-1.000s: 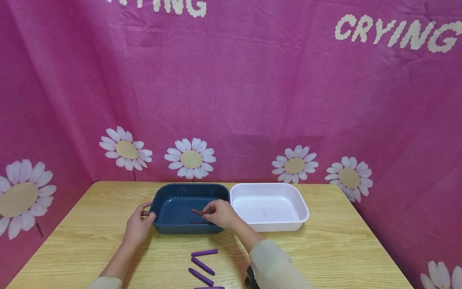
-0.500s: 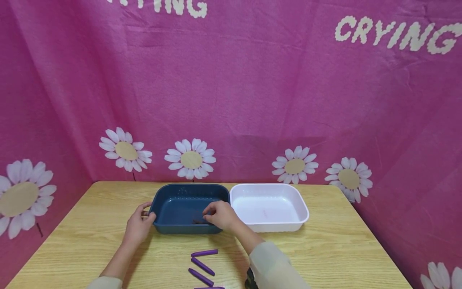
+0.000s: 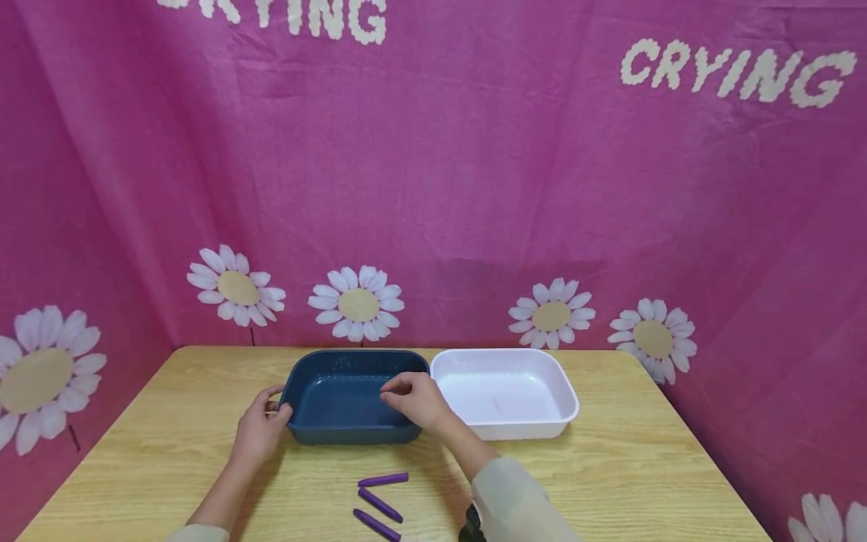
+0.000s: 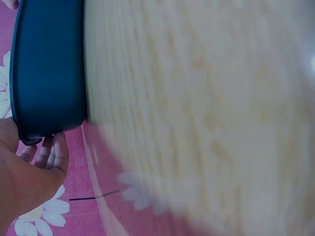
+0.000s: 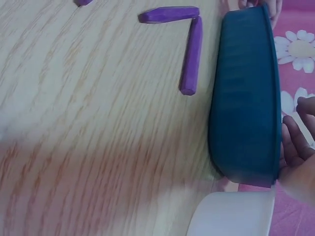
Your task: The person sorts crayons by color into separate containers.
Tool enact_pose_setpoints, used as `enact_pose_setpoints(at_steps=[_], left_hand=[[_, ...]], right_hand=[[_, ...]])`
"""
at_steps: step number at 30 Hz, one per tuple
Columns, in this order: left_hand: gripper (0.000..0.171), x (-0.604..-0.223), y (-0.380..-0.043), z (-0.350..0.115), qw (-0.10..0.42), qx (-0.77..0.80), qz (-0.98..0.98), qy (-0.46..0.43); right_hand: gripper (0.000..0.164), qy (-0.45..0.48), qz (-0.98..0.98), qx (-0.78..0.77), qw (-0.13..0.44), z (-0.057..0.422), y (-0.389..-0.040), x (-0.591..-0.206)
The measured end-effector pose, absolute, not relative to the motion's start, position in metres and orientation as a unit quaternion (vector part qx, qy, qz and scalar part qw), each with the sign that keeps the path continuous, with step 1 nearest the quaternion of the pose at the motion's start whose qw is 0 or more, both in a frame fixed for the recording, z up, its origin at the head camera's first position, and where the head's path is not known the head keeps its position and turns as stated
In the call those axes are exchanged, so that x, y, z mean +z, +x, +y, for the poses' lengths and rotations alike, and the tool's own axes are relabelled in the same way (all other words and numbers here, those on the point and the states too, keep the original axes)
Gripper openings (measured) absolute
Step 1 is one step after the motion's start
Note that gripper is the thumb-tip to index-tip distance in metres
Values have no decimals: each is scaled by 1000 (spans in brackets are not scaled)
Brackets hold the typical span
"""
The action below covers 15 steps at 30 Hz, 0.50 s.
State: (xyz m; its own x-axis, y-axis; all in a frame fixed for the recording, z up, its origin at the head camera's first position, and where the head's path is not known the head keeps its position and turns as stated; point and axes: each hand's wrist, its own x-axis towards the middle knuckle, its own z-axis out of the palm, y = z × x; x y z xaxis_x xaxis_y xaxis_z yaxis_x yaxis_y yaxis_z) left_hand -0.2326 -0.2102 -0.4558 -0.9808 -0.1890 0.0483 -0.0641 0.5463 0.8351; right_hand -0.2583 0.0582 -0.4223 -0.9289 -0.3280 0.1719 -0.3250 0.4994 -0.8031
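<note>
My left hand [image 3: 260,427] grips the left end of a dark blue tray [image 3: 352,435], its thumb at the rim and fingers against the outer wall. Above the tray's right part hovers my right hand [image 3: 415,399], fingers loosely bent, with nothing seen in them. The right wrist view shows those fingers [image 5: 294,135] beyond the tray's far rim. No crayon can be made out in the tray, whose near wall hides part of the floor. Purple crayons [image 3: 380,504] lie on the table in front.
A white tray [image 3: 504,430] stands right beside the blue one, rims almost touching. Both rest on a wooden table [image 3: 630,467]. Behind hangs a magenta cloth [image 3: 433,188] with printed daisies and lettering.
The brown crayon that my right hand pinched has been let go into the blue tray. My right hand stays above it, lifted slightly; the left hand keeps its place.
</note>
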Motion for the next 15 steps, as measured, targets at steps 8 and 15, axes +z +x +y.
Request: enact_pose_setpoints(at_steps=[8,15], left_hand=[[46,-457,-230,-210,66,-471,-876,73],[47,-453,-229,-209,69,-466,-879,68]], right_hand=[[19,-173,851,-495,-21,68,-259,-415],[25,-175,838,-517,-9,88,-258,-409]])
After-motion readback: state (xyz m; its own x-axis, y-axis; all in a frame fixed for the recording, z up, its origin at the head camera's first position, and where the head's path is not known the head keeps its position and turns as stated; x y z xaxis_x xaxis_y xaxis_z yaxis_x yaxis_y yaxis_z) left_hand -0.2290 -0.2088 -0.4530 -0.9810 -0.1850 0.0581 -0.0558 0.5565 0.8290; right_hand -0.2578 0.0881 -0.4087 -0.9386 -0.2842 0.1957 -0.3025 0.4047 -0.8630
